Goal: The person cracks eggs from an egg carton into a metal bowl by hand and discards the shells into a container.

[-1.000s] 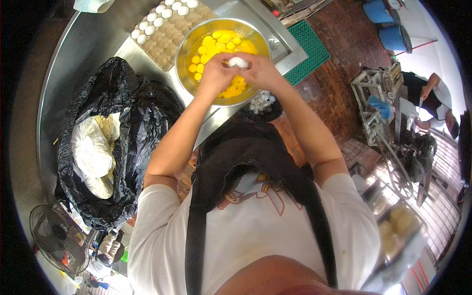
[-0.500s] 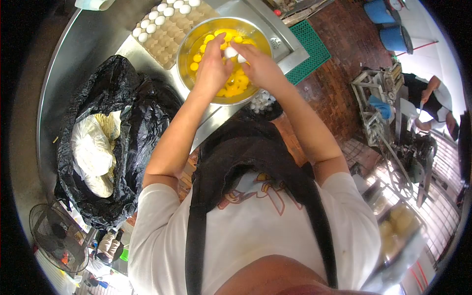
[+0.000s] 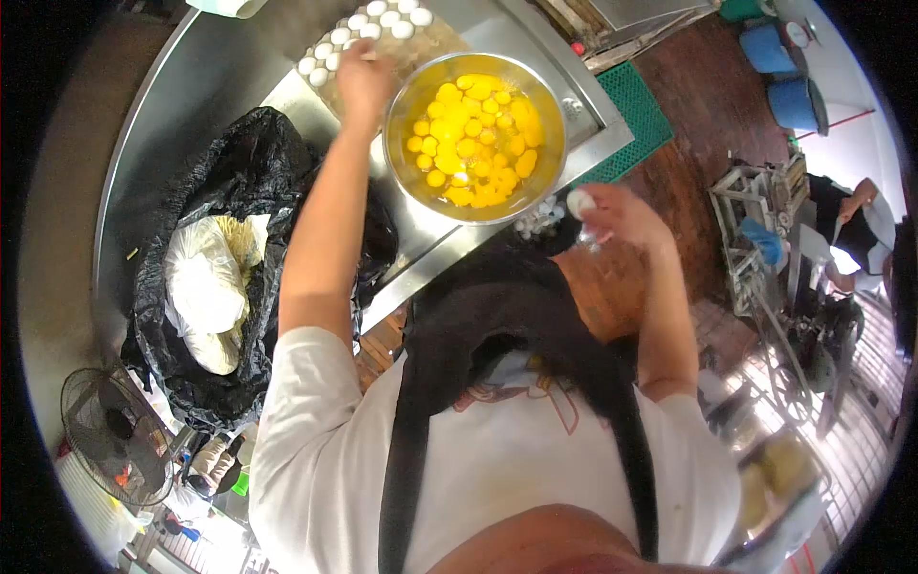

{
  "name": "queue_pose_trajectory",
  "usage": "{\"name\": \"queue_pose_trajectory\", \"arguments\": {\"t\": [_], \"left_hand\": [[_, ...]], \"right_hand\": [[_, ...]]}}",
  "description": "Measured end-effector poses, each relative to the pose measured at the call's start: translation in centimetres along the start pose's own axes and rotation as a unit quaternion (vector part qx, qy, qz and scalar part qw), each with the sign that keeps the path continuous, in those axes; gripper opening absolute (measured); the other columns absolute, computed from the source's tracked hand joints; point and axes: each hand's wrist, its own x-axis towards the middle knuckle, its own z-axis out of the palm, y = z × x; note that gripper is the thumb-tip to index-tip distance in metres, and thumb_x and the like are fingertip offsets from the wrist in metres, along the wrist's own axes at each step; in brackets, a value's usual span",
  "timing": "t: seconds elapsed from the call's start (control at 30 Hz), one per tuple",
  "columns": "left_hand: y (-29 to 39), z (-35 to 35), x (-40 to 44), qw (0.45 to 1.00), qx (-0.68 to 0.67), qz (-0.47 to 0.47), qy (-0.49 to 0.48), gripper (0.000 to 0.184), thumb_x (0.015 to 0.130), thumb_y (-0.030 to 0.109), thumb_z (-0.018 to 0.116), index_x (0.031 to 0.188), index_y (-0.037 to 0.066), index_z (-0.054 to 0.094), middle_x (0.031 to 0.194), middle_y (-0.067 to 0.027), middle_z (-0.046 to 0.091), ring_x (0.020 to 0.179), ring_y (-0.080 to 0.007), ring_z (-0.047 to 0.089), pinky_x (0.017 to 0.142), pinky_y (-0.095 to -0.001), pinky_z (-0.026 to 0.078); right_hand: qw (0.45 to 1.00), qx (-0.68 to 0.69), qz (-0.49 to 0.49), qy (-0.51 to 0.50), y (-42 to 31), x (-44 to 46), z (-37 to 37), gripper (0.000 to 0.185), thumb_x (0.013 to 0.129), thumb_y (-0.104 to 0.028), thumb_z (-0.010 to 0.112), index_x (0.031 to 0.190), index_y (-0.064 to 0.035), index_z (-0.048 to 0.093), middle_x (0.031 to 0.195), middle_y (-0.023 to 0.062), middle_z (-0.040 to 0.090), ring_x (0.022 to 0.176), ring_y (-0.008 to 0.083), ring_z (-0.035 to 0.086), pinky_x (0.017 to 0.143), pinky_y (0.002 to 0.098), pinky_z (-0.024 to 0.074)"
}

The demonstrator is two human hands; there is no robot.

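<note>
A steel bowl [image 3: 394, 172] holds many cracked eggs, their yolks [image 3: 473, 124] floating in clear whites. Over the cardboard egg tray [image 3: 426, 43] is my left hand [image 3: 366, 84], its fingertips by the whole white eggs [image 3: 332, 61]; blur and angle hide whether it grips one. My right hand [image 3: 626, 218] is off the counter's edge, to the right of the bowl, closed on a broken eggshell [image 3: 579, 203]. Just below it and to the left, discarded shells [image 3: 541, 222] lie in a black-lined container under the counter edge.
On the steel counter [image 3: 225, 72], left of the bowl, a black plastic bag [image 3: 263, 143] surrounds a clear bag of pale material [image 3: 206, 287]. A green mat [image 3: 631, 124] lies beyond the counter's right edge. At far right, a person [image 3: 865, 225] stands by machinery.
My hands have parted from above the bowl. The left moved to the egg tray, the right moved out past the bowl's right side with the shell. The bowl's contents are now fully visible.
</note>
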Motion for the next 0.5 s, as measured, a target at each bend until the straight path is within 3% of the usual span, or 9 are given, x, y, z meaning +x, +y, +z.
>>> {"name": "queue_pose_trajectory", "arguments": {"t": [0.03, 0.13, 0.23, 0.27, 0.3, 0.33, 0.4, 0.5], "left_hand": [[-3.6, 1.0, 2.0, 0.997, 0.066, 0.028, 0.037, 0.043, 0.083, 0.023, 0.070, 0.120, 0.002, 0.066, 0.110, -0.0191, 0.070, 0.095, -0.0336, 0.070, 0.089, -0.0398, 0.054], [-6.9, 1.2, 5.0, 0.968, 0.250, 0.024, 0.030, 0.038, 0.082, 0.018, 0.068, 0.116, 0.002, 0.067, 0.108, -0.0191, 0.070, 0.098, -0.0338, 0.069, 0.090, -0.0419, 0.054], [-14.1, 2.9, 7.5, 0.906, 0.400, 0.066, -0.123, 0.026, 0.081, 0.016, 0.064, 0.101, 0.000, 0.070, 0.098, -0.0184, 0.071, 0.101, -0.0328, 0.067, 0.083, -0.0450, 0.055], [-15.1, 2.8, 8.0, 0.850, 0.471, 0.111, -0.206, 0.024, 0.086, 0.018, 0.060, 0.101, 0.003, 0.071, 0.102, -0.0174, 0.070, 0.105, -0.0316, 0.066, 0.083, -0.0461, 0.056], [-17.2, 3.6, 8.4, 0.916, 0.362, 0.049, -0.169, 0.023, 0.089, 0.016, 0.055, 0.101, 0.006, 0.072, 0.112, -0.0181, 0.067, 0.106, -0.0328, 0.065, 0.087, -0.0466, 0.055], [-19.3, 4.5, 8.9, 0.936, 0.326, 0.068, -0.112, 0.022, 0.089, 0.017, 0.057, 0.104, 0.009, 0.072, 0.121, -0.0191, 0.063, 0.112, -0.0345, 0.063, 0.093, -0.0465, 0.053], [-18.5, 3.7, 8.9, 0.908, 0.382, 0.088, -0.146, 0.029, 0.084, 0.023, 0.067, 0.110, 0.009, 0.070, 0.123, -0.0202, 0.062, 0.116, -0.0365, 0.060, 0.097, -0.0464, 0.051], [-13.0, 1.2, 8.5, 0.920, 0.345, 0.003, -0.187, 0.041, 0.075, 0.028, 0.077, 0.109, 0.007, 0.070, 0.123, -0.0206, 0.061, 0.117, -0.0377, 0.059, 0.099, -0.0455, 0.050]], "right_hand": [[0.999, -0.001, 0.045, -0.024, 2.3, 1.1, 0.0, 0.057, 0.095, -0.021, 0.066, 0.146, -0.0056, 0.044, 0.092, 0.0085, 0.069, 0.074, 0.0160, 0.068, 0.064, 0.0309, 0.0594], [0.966, -0.174, 0.158, 0.107, 4.5, 3.6, 2.2, 0.058, 0.095, -0.026, 0.067, 0.145, -0.0075, 0.044, 0.084, 0.0125, 0.069, 0.064, 0.0194, 0.067, 0.058, 0.0329, 0.0581], [0.955, -0.161, 0.196, 0.152, 5.4, 4.2, 2.5, 0.070, 0.092, -0.024, 0.069, 0.153, -0.0254, 0.035, 0.086, 0.0153, 0.069, 0.068, 0.0224, 0.067, 0.059, 0.0357, 0.0576], [0.950, -0.216, 0.147, 0.169, 6.9, 4.3, 2.1, 0.070, 0.092, -0.025, 0.070, 0.153, -0.0250, 0.035, 0.088, 0.0164, 0.070, 0.072, 0.0249, 0.068, 0.064, 0.0377, 0.0577], [0.939, -0.271, 0.095, 0.188, 8.3, 4.7, 1.5, 0.070, 0.092, -0.025, 0.070, 0.153, -0.0246, 0.035, 0.090, 0.0175, 0.071, 0.076, 0.0275, 0.069, 0.068, 0.0396, 0.0578], [0.939, -0.272, 0.068, 0.198, 6.9, 3.8, 1.1, 0.066, 0.092, -0.026, 0.070, 0.150, -0.0210, 0.039, 0.093, 0.0189, 0.071, 0.081, 0.0301, 0.069, 0.073, 0.0407, 0.0568], [0.936, -0.277, 0.013, 0.218, 3.9, 1.7, 0.6, 0.059, 0.092, -0.028, 0.069, 0.145, -0.0137, 0.047, 0.100, 0.0216, 0.071, 0.091, 0.0355, 0.070, 0.082, 0.0428, 0.0549], [0.946, -0.209, -0.037, 0.245, 0.7, 0.6, 0.2, 0.052, 0.092, -0.028, 0.069, 0.137, -0.0079, 0.054, 0.101, 0.0208, 0.072, 0.090, 0.0335, 0.071, 0.081, 0.0409, 0.0548]]}}
